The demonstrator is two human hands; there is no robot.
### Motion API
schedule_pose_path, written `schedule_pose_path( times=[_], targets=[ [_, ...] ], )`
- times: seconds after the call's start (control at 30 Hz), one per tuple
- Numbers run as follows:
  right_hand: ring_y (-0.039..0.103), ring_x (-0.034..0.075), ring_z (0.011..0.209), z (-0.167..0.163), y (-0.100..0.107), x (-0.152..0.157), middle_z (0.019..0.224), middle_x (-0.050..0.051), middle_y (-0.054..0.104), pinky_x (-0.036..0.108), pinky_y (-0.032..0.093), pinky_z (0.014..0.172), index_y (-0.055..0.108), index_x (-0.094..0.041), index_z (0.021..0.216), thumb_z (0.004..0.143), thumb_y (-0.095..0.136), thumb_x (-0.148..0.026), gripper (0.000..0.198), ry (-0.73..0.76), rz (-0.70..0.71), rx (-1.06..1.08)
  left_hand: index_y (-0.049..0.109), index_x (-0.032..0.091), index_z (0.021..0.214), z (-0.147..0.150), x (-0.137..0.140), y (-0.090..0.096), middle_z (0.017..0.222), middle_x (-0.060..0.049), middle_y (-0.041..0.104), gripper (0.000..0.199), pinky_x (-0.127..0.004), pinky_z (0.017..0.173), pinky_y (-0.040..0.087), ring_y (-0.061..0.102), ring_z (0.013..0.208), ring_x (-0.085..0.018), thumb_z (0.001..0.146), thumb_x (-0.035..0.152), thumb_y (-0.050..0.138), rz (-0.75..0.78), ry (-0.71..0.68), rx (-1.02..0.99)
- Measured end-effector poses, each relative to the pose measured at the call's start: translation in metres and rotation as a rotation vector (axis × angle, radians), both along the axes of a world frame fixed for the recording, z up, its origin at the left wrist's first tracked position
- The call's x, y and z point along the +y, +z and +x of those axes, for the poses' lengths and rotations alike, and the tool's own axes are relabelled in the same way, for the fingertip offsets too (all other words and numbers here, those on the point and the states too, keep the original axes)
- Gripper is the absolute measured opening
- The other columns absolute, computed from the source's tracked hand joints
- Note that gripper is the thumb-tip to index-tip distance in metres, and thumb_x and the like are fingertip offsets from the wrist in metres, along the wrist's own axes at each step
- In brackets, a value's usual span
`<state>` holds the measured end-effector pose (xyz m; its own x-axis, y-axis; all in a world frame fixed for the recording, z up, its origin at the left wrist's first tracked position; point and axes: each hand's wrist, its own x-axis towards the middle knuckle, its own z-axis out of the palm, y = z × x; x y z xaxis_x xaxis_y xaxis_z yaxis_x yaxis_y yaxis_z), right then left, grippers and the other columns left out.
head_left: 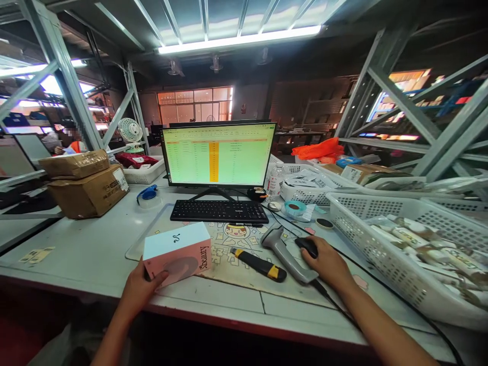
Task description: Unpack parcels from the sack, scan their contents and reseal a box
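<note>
My left hand (pixel 140 288) grips the near corner of a pink and pale-blue box (pixel 178 252), which rests on the desk near its front edge. My right hand (pixel 327 262) lies over a black mouse (pixel 307 246) to the right. Between my hands lie a grey barcode scanner (pixel 286 253) and a black and yellow utility knife (pixel 258 264) on a printed desk mat (pixel 236 269). Behind them stand a black keyboard (pixel 218 211) and a monitor (pixel 218 155) showing a spreadsheet.
A white basket (pixel 385 254) with several packets fills the right side. More white baskets (pixel 308 193) sit behind it. Two cardboard boxes (pixel 86 185) stand at the left. A tape roll (pixel 295 208), a bottle (pixel 275 180) and a fan (pixel 130 131) stand further back. Another person sits far left.
</note>
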<state>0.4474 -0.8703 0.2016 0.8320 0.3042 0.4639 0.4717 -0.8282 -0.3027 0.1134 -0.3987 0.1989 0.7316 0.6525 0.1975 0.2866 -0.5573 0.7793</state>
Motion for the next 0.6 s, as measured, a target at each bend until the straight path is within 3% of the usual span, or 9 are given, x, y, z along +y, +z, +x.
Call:
schedule_pose_path(
  times=[0.23, 0.43, 0.6],
  targets=[
    [0.064, 0.033, 0.114, -0.001, 0.001, 0.001, 0.123, 0.017, 0.066, 0.046, 0.049, 0.103, 0.06, -0.017, 0.116, 0.084, 0.046, -0.047, 0.046, 0.014, 0.009, -0.003, 0.061, 0.02, 0.109, 0.0, -0.002, 0.004, 0.102, -0.011, 0.075, 0.054, -0.041, 0.081, 0.057, 0.071, 0.098, -0.034, 0.072, 0.058, 0.07, -0.027, -0.033, -0.009],
    [0.065, 0.033, 0.108, 0.005, -0.006, -0.001, 0.123, 0.018, 0.065, 0.046, 0.053, 0.094, 0.061, -0.015, 0.117, 0.084, 0.045, -0.048, 0.049, 0.007, -0.009, -0.025, 0.061, 0.017, 0.117, -0.003, -0.006, 0.016, 0.111, -0.014, 0.073, 0.066, -0.044, 0.085, 0.057, 0.069, 0.102, -0.036, 0.068, 0.058, 0.076, -0.087, -0.081, -0.036],
    [0.065, 0.033, 0.107, 0.008, -0.011, -0.001, 0.118, 0.018, 0.066, 0.044, 0.052, 0.093, 0.062, -0.015, 0.116, 0.085, 0.048, -0.045, 0.046, 0.019, 0.011, -0.083, 0.059, 0.016, 0.122, -0.003, -0.001, 0.012, 0.114, -0.015, 0.073, 0.071, -0.045, 0.093, 0.055, 0.068, 0.108, -0.036, 0.067, 0.057, 0.078, -0.094, -0.095, -0.043]
  ],
)
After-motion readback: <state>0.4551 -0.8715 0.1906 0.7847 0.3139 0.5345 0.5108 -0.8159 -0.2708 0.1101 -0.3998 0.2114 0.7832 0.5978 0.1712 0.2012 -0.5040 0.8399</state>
